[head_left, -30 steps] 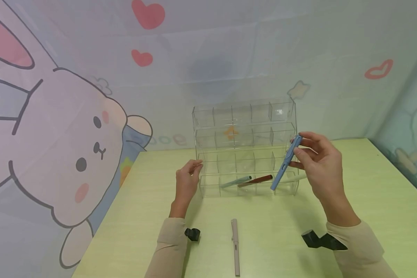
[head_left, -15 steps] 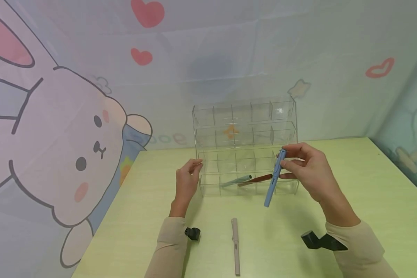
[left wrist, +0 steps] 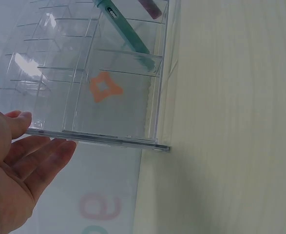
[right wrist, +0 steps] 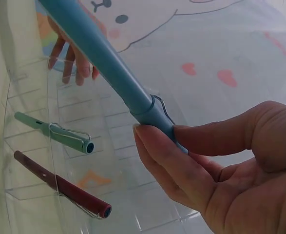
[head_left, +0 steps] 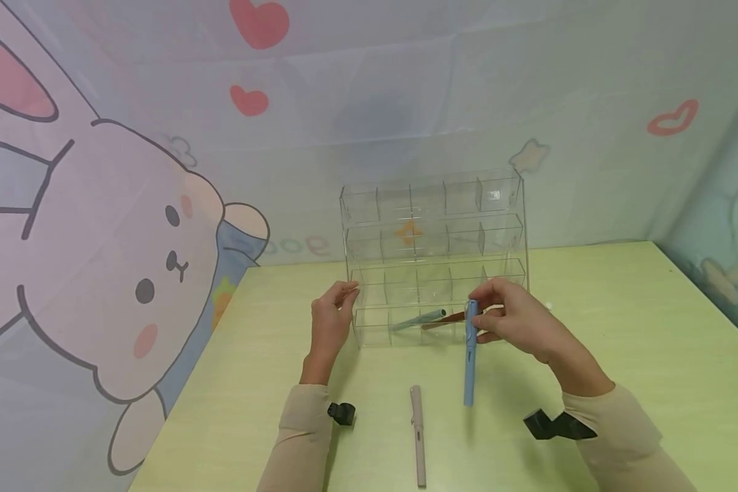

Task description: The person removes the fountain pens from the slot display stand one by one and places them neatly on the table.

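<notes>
A clear tiered pen rack [head_left: 432, 294] with small compartments stands on the table. My left hand [head_left: 332, 321] holds its left side panel, thumb on one face and fingers on the other in the left wrist view. My right hand [head_left: 516, 318] pinches a blue fountain pen [head_left: 470, 369] near its clip end, in front of the rack's lower right; the pen's other end points toward me. In the bottom tier a mint-green pen [head_left: 418, 320] and a dark red pen [right wrist: 60, 185] lie slanted in separate compartments. A pale pinkish-grey pen [head_left: 418, 437] lies on the table nearer me.
The light yellow-green table [head_left: 639, 342] reaches back to a printed cloth backdrop [head_left: 590, 82] with a rabbit and hearts. The rack's upper tiers rise close to that cloth. Small black camera mounts [head_left: 559, 425] sit on both sleeves.
My right hand has carried the blue pen left and toward me, from the rack's right side. The pen has turned from slanted to nearly straight toward me. The left hand stays put.
</notes>
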Demonstrator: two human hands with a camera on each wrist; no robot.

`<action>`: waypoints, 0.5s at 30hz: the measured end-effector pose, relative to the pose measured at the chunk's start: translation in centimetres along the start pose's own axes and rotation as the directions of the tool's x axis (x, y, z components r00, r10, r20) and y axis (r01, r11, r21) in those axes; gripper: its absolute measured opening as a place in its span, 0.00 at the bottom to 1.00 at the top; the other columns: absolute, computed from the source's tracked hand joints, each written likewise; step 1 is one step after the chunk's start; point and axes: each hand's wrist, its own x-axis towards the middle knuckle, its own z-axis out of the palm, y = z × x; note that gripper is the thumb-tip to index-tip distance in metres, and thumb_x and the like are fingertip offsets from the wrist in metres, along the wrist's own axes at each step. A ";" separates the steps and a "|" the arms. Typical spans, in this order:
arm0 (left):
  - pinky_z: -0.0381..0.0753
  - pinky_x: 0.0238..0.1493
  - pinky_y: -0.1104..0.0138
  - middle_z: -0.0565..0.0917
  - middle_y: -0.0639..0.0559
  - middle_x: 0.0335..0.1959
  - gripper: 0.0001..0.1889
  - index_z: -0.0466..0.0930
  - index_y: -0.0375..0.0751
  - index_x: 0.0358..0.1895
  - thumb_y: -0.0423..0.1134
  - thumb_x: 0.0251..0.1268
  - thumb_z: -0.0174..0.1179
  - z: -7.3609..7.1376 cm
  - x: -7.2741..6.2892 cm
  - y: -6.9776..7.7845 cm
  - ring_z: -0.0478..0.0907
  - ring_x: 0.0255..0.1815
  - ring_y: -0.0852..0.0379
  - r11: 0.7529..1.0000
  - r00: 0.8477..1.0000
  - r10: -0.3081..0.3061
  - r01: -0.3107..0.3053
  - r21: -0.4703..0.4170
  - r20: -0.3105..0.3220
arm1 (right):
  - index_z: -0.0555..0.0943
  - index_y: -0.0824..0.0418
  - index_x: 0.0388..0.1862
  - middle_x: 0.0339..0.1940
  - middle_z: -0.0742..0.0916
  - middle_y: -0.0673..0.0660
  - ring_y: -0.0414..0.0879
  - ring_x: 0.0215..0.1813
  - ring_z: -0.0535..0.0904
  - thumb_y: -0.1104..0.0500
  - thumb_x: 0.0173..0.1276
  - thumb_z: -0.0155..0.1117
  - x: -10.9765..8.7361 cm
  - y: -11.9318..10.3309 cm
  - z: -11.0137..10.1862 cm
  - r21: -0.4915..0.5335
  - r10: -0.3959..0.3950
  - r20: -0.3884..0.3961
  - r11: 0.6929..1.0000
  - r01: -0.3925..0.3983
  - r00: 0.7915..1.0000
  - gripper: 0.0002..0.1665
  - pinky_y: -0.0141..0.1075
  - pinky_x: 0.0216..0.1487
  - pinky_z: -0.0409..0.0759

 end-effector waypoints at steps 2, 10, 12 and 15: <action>0.81 0.37 0.56 0.89 0.41 0.42 0.07 0.86 0.36 0.47 0.32 0.71 0.62 0.0 0.0 -0.1 0.88 0.42 0.45 1.000 1.000 -0.001 0.001 0.002 -0.001 | 0.65 0.79 0.59 0.49 0.77 0.70 0.53 0.42 0.84 0.73 0.72 0.54 0.2 0.3 0.3 -0.005 0.022 0.019 1.000 -0.022 1.000 0.19 0.43 0.44 0.85; 0.79 0.34 0.60 0.89 0.42 0.41 0.07 0.86 0.37 0.47 0.32 0.70 0.63 0.2 0.1 -0.1 0.88 0.39 0.46 1.000 1.000 -0.001 0.001 0.008 0.000 | 0.66 0.80 0.58 0.48 0.76 0.69 0.51 0.40 0.83 0.75 0.70 0.55 1.1 1.8 2.4 -0.044 0.101 0.101 0.994 -0.097 0.990 0.20 0.44 0.42 0.85; 0.79 0.32 0.61 0.89 0.41 0.41 0.07 0.86 0.37 0.47 0.32 0.70 0.63 0.2 0.1 -0.2 0.88 0.37 0.45 1.000 1.000 0.000 0.000 0.008 0.002 | 0.67 0.79 0.58 0.48 0.76 0.68 0.51 0.39 0.82 0.75 0.69 0.57 1.3 2.2 2.9 -0.068 0.127 0.115 0.991 -0.120 0.985 0.20 0.44 0.41 0.85; 0.77 0.26 0.62 0.89 0.41 0.40 0.07 0.86 0.37 0.46 0.31 0.70 0.63 0.1 0.2 -0.2 0.88 0.35 0.45 1.000 1.000 0.004 -0.004 0.010 0.000 | 0.68 0.77 0.57 0.48 0.76 0.68 0.51 0.37 0.82 0.75 0.69 0.58 1.4 2.6 3.6 -0.103 0.152 0.153 0.985 -0.138 0.976 0.19 0.44 0.41 0.85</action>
